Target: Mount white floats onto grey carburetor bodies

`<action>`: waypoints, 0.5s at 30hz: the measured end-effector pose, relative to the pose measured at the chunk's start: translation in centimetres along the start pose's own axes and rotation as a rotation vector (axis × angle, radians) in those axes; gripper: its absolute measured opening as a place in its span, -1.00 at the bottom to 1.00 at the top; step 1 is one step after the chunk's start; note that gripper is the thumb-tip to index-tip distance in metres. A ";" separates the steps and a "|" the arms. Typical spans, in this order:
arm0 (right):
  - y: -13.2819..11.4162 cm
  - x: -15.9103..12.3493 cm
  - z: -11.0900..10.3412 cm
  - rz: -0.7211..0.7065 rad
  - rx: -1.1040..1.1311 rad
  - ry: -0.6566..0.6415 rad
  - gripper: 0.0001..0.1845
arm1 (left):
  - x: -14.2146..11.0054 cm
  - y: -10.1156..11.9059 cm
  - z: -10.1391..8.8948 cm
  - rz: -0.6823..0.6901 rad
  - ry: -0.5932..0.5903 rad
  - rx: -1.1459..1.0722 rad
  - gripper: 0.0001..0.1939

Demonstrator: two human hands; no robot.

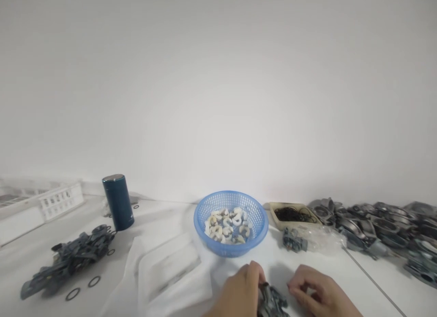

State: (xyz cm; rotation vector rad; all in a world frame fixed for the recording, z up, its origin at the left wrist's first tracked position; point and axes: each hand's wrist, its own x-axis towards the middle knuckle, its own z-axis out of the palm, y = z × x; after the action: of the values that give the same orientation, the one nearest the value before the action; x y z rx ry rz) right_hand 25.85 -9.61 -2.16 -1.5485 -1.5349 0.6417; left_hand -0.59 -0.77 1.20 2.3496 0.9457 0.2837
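At the bottom centre, my left hand (241, 290) is closed around a dark grey moulded part (271, 302) with a short tube end pointing up. The part runs out of the lower edge of the picture. My right hand (317, 289) is just to the right of it, apart from the part, with thumb and fingers curled into a pinch. Whatever it may hold is too small or hidden to name. Beyond both hands stands a blue plastic basket (231, 251) with many white C-shaped pieces (227, 223) in it. A small dark grey part (294, 240) lies behind my right hand.
A shallow tray (279, 223) of thin black rings (296, 214) sits right of the basket, beside a clear plastic bag (322, 239). Grey housings (385, 223) pile up far right. Leftward are a white tray (143, 280), grey parts (73, 258), a dark blue flask (118, 203) and a white crate (63, 202).
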 end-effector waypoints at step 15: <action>-1.9 -1.4 -0.3 0.022 0.238 0.003 -0.55 | -1.5 -0.1 -1.6 0.218 -0.107 -0.091 -0.03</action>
State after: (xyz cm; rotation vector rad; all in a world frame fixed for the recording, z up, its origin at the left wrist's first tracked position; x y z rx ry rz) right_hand 24.92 -11.21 -0.66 -1.3867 -1.3855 0.8038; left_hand -2.36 -1.01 2.41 2.3599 0.6149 0.2773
